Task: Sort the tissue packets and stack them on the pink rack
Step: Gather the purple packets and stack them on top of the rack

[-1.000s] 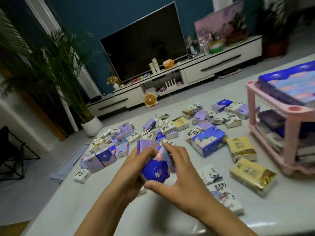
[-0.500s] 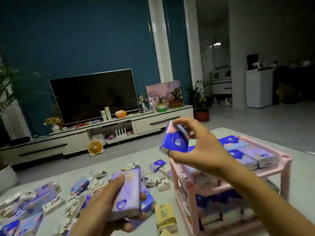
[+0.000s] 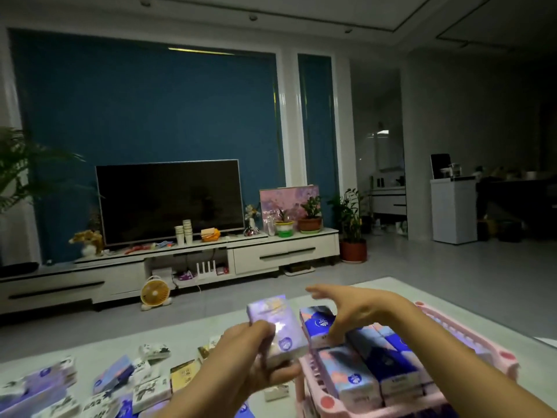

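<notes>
Dim living-room light fell on a dark television [image 3: 170, 203] standing on a long white cabinet [image 3: 271, 251] against a blue wall, with the pale table [image 3: 187, 330] filling the near ground.

From the head view, the left hand [image 3: 241, 354] held a lilac packet [image 3: 277, 324] upright just beside the near-left corner of the pink rack [image 3: 509, 362], its fingers curled round the packet's lower half. The right hand [image 3: 355, 309] hovered over the top tier with fingers straight and spread wide, gripping nothing. Below it sat a blue packet [image 3: 318, 322] at the tier's far-left end; whether the thumb touched that packet could not be told.

The top tier already carried rows of blue packets [image 3: 370, 366] lying side by side and looked nearly full. The lower tiers were mostly out of view.

Plenty seemed left to do: loose packets [image 3: 150, 390] in white, gold, lilac and blue lay scattered over the table to the left of the rack, unsorted, and the lilac one in hand had not yet been placed. As a judgement, the job stood somewhere around its middle.
</notes>
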